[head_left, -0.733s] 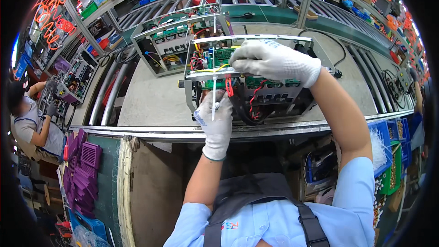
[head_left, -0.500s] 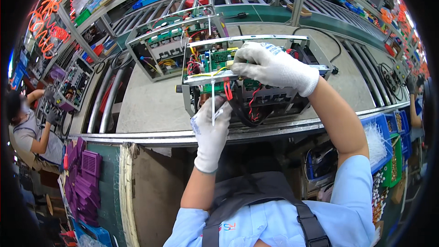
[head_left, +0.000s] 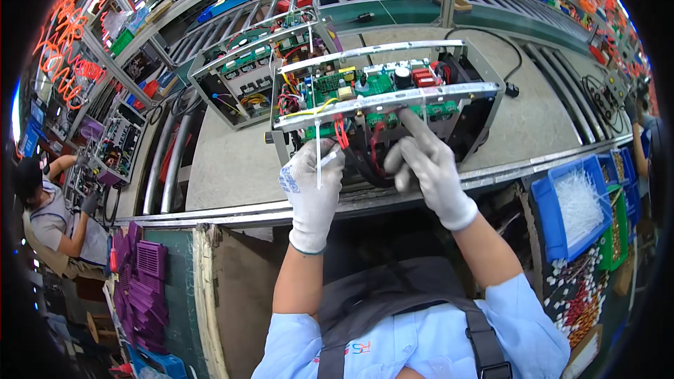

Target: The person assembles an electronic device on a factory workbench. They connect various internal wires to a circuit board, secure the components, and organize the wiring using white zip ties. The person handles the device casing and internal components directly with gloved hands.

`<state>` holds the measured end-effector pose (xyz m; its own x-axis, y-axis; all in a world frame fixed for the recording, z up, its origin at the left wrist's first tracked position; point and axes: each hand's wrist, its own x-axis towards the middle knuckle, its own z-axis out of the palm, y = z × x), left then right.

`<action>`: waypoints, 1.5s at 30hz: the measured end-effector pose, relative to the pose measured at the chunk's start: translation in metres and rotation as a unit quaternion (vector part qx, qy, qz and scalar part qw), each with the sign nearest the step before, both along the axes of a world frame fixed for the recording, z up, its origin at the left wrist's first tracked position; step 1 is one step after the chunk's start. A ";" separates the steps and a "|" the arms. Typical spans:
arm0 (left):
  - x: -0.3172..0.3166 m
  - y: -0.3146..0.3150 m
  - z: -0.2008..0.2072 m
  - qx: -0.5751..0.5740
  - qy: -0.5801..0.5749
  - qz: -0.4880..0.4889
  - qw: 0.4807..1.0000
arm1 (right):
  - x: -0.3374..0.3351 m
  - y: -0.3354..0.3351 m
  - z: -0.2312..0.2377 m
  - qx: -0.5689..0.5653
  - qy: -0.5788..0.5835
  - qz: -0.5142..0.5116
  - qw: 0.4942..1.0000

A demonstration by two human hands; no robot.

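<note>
A metal-framed electronic unit (head_left: 393, 98) with green circuit boards stands in front of me on the bench. My left hand (head_left: 312, 186), in a white glove, is closed at its lower left front, beside red wires (head_left: 341, 131). A short whitish piece shows between the fingers; I cannot make out what they hold. From the front metal bar hangs a white cable tie (head_left: 319, 151), passing in front of that hand. My right hand (head_left: 432, 175), also gloved, is open before the unit, fingers apart, near the black cables (head_left: 368, 161) and red wires. Nothing shows in it.
A second similar unit (head_left: 246, 74) stands behind to the left. Metal rollers (head_left: 172, 161) flank the bench. Blue bins (head_left: 572, 214), one with white cable ties, sit at right. Purple parts (head_left: 140, 281) lie at left, where a co-worker (head_left: 60, 203) handles another unit.
My right hand has come down from the top of the unit to its front, fingers now spread. My left hand stays at the lower left front.
</note>
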<state>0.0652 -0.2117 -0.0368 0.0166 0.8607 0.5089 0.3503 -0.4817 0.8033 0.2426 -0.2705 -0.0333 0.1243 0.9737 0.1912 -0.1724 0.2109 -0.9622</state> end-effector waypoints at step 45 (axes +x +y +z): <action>-0.017 0.018 0.052 -0.337 -0.085 -0.331 0.877 | -0.034 0.013 -0.005 0.026 0.163 -0.046 0.985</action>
<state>0.0487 -0.1939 0.0152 0.6002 0.7970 -0.0676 0.0204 0.0692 0.9974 0.2089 -0.2574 -0.0382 0.2756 0.9449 0.1766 -0.4474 0.2887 -0.8464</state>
